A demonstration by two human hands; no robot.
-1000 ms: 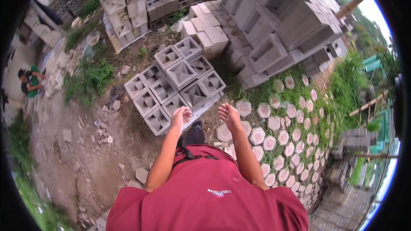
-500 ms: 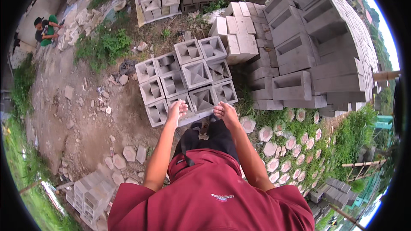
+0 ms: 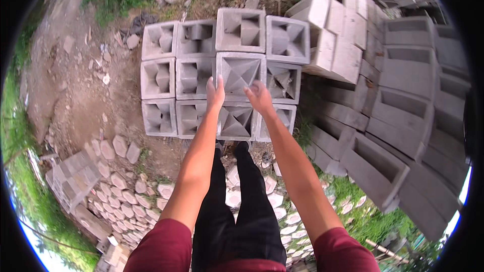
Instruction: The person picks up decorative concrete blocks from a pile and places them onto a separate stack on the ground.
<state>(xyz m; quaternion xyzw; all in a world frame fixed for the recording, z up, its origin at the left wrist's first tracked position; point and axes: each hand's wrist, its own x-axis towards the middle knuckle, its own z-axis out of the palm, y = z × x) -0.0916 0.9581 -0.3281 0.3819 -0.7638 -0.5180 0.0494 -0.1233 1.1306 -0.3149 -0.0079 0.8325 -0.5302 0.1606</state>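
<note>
Grey concrete breeze blocks with angled openwork faces stand in rows in front of me. A middle block (image 3: 241,65) sits a little higher than those around it. My left hand (image 3: 217,92) is at its left edge, fingers stretched out. On the opposite side my right hand (image 3: 258,95) is by its lower right edge, fingers apart and slightly bent. Whether either palm presses on the block I cannot tell. Another raised block (image 3: 241,30) lies just beyond, and a lower block (image 3: 237,121) is on the near side, under my wrists.
Pale stacked blocks (image 3: 340,35) and tall piles of hollow blocks (image 3: 401,111) rise on the right. Hexagonal pavers (image 3: 121,191) cover the ground near my feet and to the left. Rubble (image 3: 101,65) lies on the dirt at left; a small block stack (image 3: 73,176) stands at lower left.
Both hands have reached forward from the near row to either side of the raised middle block, and the fingers have straightened. My view has turned and come closer to the blocks.
</note>
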